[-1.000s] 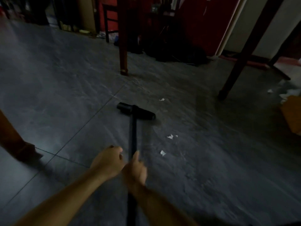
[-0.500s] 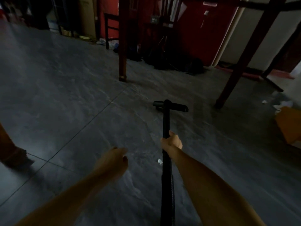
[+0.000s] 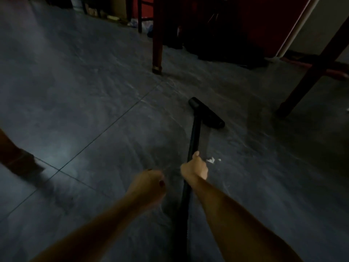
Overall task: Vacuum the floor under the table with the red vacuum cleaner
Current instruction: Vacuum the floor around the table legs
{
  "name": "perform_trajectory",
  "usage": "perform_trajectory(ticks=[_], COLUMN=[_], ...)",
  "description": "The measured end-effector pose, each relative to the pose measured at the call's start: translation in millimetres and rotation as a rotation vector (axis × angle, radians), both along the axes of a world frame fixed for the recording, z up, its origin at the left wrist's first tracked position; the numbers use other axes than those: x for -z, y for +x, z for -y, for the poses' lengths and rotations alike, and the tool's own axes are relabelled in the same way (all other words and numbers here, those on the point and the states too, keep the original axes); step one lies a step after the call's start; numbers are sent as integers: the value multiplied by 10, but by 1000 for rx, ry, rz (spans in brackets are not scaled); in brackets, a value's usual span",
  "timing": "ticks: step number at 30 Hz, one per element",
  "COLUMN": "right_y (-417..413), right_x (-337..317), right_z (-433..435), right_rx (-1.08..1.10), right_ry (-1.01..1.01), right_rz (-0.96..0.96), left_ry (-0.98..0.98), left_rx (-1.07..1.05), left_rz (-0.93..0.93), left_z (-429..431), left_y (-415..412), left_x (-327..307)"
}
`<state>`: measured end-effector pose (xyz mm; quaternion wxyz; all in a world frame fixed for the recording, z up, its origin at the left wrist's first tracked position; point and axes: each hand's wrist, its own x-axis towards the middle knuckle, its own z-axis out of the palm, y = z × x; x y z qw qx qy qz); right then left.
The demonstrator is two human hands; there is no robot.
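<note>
so it's pretty dark in here; right hand (image 3: 195, 167) is wrapped round the black wand (image 3: 194, 137) about halfway up what's visible, thumb on top pointing along the tube, solid grip; left hand (image 3: 149, 184) hangs free just left of the wand, not touching it, fingers loosely curled with nothing in them, though it's a bit blurry, red polish on one nail; the two hands are near each other but apart. The wand runs from the bottom edge up and slightly right to the nozzle (image 3: 206, 113), which sits flat on the grey tile floor (image 3: 75, 91), turned at an angle so its left end points away from me; only these black parts of the vacuum show, the body is out of frame. The nozzle lies between the far table leg (image 3: 157, 35) and the slanted right leg (image 3: 311, 72), clear of both; a third leg (image 3: 11, 152) is off at the left edge. A few white paper scraps (image 3: 211, 159) lie on the floor just right of the right hand, nearer me than the nozzle; dark clutter and a red panel (image 3: 264, 16) at the back.
</note>
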<state>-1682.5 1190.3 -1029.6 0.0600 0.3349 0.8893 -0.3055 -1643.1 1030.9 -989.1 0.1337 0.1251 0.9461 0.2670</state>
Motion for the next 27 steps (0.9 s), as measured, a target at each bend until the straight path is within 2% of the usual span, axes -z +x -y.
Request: perform_trajectory(ticks=[3,5,9,12,17,22,24,27], right_y=[37,57,127,259,823,1479,1686,1883], right_x=[8,-23,-290,-506,-438,-215,-269,-438], right_z=[318,344,-172,-399,404,1420,1401,1019], right_rx=[-57,-64,19,41,-52,-193,-170,-89], right_ry=[-25,-26,93,86,-48,-108,-85,87], right_rz=[26,67,92,102,151,200,214,228], left_ry=[-39,-60,-93,-103,-121,-46,-28,-17], left_rx=[-84,-65,9,-10,106,89,137,177], left_rz=[44,45,10,-17,54,34,27,-20], left_z=[77,147,216,178,167,271,372,533], left_y=[19,30,58,143,421,678,818,978], left_x=[21,-19,-131,-208,-452,-661,-724,-764])
